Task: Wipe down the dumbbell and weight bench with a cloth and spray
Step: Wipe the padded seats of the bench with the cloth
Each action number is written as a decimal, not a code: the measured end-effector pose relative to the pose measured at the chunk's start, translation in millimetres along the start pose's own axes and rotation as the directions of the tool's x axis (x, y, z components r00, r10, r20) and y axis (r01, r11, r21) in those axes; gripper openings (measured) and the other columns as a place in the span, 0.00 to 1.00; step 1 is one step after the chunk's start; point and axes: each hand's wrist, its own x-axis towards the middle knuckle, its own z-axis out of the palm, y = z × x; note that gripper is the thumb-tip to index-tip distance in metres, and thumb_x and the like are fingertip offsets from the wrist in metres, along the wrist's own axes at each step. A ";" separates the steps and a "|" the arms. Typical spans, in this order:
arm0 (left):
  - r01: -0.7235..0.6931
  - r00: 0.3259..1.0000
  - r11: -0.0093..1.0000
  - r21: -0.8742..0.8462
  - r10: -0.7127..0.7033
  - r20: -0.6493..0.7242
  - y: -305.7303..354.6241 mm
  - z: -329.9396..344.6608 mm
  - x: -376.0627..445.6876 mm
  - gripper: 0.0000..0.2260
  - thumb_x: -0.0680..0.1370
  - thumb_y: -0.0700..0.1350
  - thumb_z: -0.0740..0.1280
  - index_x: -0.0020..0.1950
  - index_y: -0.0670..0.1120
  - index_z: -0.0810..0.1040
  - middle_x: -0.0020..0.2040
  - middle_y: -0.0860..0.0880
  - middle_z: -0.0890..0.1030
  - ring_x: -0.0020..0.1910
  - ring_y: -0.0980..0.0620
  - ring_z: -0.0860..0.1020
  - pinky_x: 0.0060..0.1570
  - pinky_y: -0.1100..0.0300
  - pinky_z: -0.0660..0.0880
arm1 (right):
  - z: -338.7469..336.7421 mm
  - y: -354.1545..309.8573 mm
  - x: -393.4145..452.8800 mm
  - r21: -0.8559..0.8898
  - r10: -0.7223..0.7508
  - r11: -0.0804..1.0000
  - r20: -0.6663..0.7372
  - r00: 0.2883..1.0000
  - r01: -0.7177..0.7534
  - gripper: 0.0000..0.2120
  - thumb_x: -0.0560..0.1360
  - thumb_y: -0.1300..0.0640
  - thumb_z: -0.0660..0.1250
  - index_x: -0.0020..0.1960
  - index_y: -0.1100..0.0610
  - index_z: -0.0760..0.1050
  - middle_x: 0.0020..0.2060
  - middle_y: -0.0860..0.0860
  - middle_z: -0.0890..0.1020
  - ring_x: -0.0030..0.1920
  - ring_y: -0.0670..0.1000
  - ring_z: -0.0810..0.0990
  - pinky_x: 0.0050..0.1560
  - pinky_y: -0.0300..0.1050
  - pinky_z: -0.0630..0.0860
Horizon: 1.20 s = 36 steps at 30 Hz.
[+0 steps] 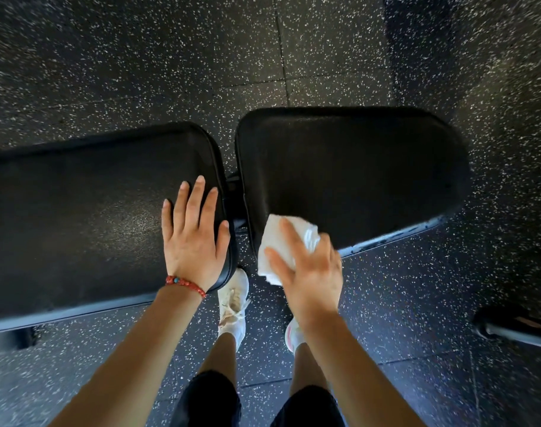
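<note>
Left hand [192, 238] lay flat on the long back pad [87, 220] at frame left, fingers [198, 195] straight and spread, palm down near the pad's right end. Red bead bracelet [186, 284] on that wrist.

Right hand [309, 272] pressed a white cloth [275, 241] onto the lower left corner of the seat pad [349, 174], centre right of frame. Fingers extended over the cloth, thumb out to the left; hand was motion-blurred, so can't tell whether any fingers curled round the cloth. Cloth was folded and partly hanging off the pad edge.

The two pads form the table, split by a narrow gap [230, 186] at frame centre with frame hardware showing in it.

Dark object with a grey bar [515, 329] at the lower right edge, possibly the dumbbell, too cropped to tell.

White shoes [233, 298] on the speckled black rubber floor [170, 57] between the arms. No containers in view
</note>
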 end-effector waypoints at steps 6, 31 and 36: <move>-0.012 0.999 1.000 -0.011 0.013 0.042 8.0 -9.6 -1.1 0.22 0.77 0.48 0.54 0.68 0.39 0.69 0.71 0.40 0.67 0.71 0.39 0.62 0.69 0.40 0.55 | -7.6 27.3 5.6 -0.058 -0.192 0.980 -0.007 0.981 0.191 0.22 0.71 0.39 0.59 0.53 0.52 0.81 0.31 0.57 0.73 0.27 0.56 0.73 0.28 0.44 0.73; -0.179 0.971 0.971 -0.157 0.201 0.131 131.5 -86.7 -11.7 0.23 0.77 0.50 0.52 0.66 0.39 0.71 0.69 0.40 0.70 0.69 0.38 0.66 0.66 0.40 0.60 | -138.4 93.9 19.5 0.393 0.595 0.713 0.100 0.798 -0.581 0.20 0.71 0.47 0.69 0.62 0.45 0.74 0.56 0.57 0.76 0.53 0.56 0.74 0.53 0.42 0.66; -0.242 0.959 0.951 -0.192 0.264 0.100 143.4 -144.0 -2.0 0.21 0.78 0.48 0.56 0.66 0.38 0.71 0.69 0.40 0.70 0.69 0.38 0.66 0.65 0.39 0.64 | -189.1 55.4 -0.2 0.484 0.639 0.657 0.048 0.768 -0.578 0.20 0.71 0.50 0.70 0.62 0.46 0.75 0.55 0.56 0.76 0.48 0.51 0.73 0.52 0.43 0.70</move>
